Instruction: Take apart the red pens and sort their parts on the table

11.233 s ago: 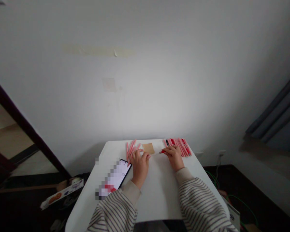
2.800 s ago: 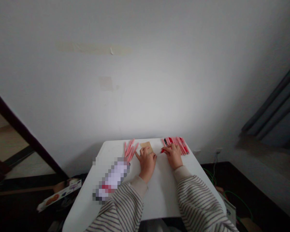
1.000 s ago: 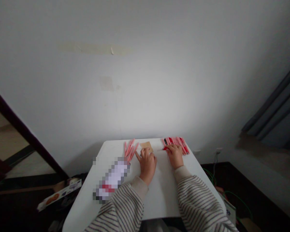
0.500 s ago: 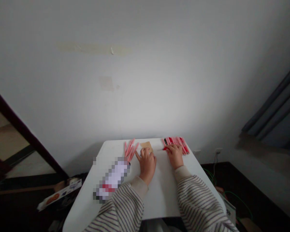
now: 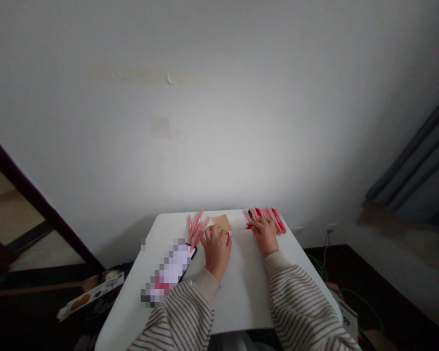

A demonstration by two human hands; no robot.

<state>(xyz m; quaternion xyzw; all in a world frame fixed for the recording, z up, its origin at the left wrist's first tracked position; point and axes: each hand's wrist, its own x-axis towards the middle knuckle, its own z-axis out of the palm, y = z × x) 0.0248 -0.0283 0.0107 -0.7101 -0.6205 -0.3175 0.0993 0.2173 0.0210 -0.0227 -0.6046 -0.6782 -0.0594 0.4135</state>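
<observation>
My left hand (image 5: pixel 216 249) is closed over the white table, with a small red pen part (image 5: pixel 229 235) at its thumb side. To its right, my right hand (image 5: pixel 265 237) pinches a red pen (image 5: pixel 249 226) whose end points toward the left hand. A thin pale line, perhaps a refill, runs between the two hands; its exact form is too small to tell. Several pink pens (image 5: pixel 195 226) lie loosely just left of the left hand. Beyond the right hand sits a row of pink and red pens (image 5: pixel 278 218), partly covered by the fingers.
A brown paper piece (image 5: pixel 222 222) lies behind the left hand. A phone (image 5: pixel 173 268), partly blurred out, rests on the table (image 5: pixel 241 292) at the left, touching the loose pens. The wall (image 5: pixel 219 146) stands behind the table. Cables (image 5: pixel 320 265) lie on the floor at right.
My left hand has shifted a little to the left, away from the right hand, and a red part now shows at its thumb side. My right hand has barely moved.
</observation>
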